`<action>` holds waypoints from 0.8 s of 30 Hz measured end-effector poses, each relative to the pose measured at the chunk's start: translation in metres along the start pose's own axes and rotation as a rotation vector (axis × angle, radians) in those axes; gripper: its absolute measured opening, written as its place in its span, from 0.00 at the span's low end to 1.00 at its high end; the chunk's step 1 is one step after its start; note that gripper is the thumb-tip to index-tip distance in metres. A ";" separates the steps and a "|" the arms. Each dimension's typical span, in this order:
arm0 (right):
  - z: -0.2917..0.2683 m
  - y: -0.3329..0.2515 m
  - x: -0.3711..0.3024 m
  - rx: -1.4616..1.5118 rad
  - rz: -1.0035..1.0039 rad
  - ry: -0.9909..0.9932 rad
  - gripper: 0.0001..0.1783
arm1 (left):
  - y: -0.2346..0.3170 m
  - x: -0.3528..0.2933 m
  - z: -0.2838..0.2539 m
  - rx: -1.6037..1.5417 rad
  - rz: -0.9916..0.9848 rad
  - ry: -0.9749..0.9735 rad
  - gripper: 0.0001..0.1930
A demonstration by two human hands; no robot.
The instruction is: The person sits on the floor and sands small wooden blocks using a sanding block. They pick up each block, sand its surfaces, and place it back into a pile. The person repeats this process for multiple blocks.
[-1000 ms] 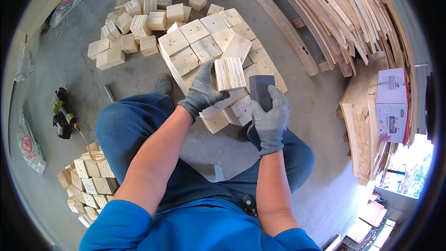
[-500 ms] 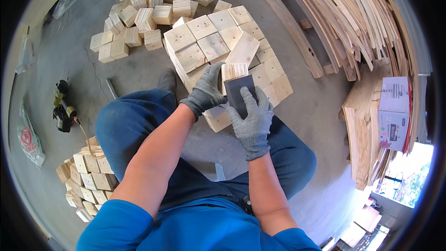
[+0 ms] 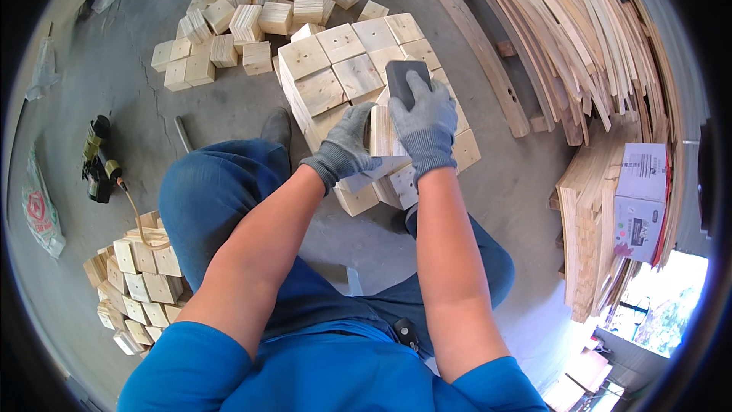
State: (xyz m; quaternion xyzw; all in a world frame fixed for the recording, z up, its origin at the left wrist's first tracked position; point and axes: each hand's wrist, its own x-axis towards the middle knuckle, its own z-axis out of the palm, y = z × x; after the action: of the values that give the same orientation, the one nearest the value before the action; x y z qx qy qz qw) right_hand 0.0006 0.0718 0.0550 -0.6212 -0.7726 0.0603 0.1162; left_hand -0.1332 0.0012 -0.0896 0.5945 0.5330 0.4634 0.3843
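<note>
Concrete floor [image 3: 526,236], block stack [image 3: 309,57] standing on it | left hand [image 3: 347,141]: half-closed, thumb and fingers gripping wooden block [image 3: 383,133] | right hand [image 3: 427,113]: fingers bent over dark grey slab [image 3: 398,80], holding it; whether slab meets wood, I can't tell | wooden block: between both hands, by the stack's near side
</note>
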 end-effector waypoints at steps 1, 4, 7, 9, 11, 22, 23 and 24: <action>-0.003 0.001 -0.013 0.020 -0.001 0.004 0.34 | 0.003 0.001 0.000 0.019 0.017 0.001 0.54; -0.003 0.006 -0.067 0.099 -0.027 0.030 0.34 | 0.000 0.000 0.000 0.055 0.017 -0.002 0.54; -0.008 0.009 -0.121 0.037 -0.069 0.048 0.36 | 0.008 0.003 -0.002 0.058 0.001 -0.021 0.53; -0.007 0.010 -0.146 0.043 -0.082 0.057 0.36 | 0.008 0.002 -0.001 0.060 -0.019 -0.031 0.52; -0.006 0.009 -0.150 0.047 -0.089 0.064 0.37 | 0.008 0.002 0.001 0.054 -0.014 -0.028 0.52; 0.006 -0.011 -0.003 0.010 0.000 0.029 0.33 | 0.004 -0.001 0.001 0.011 -0.016 -0.013 0.59; 0.006 -0.011 -0.001 0.001 -0.005 0.019 0.33 | 0.002 -0.001 0.003 0.003 -0.012 -0.006 0.58; 0.004 -0.011 -0.006 0.027 -0.003 0.025 0.33 | 0.001 -0.001 0.004 0.005 0.002 -0.009 0.58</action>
State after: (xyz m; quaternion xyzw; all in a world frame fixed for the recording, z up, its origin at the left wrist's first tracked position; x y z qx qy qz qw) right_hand -0.0096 0.0638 0.0535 -0.6192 -0.7711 0.0627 0.1342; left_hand -0.1292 0.0004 -0.0903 0.5980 0.5321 0.4597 0.3847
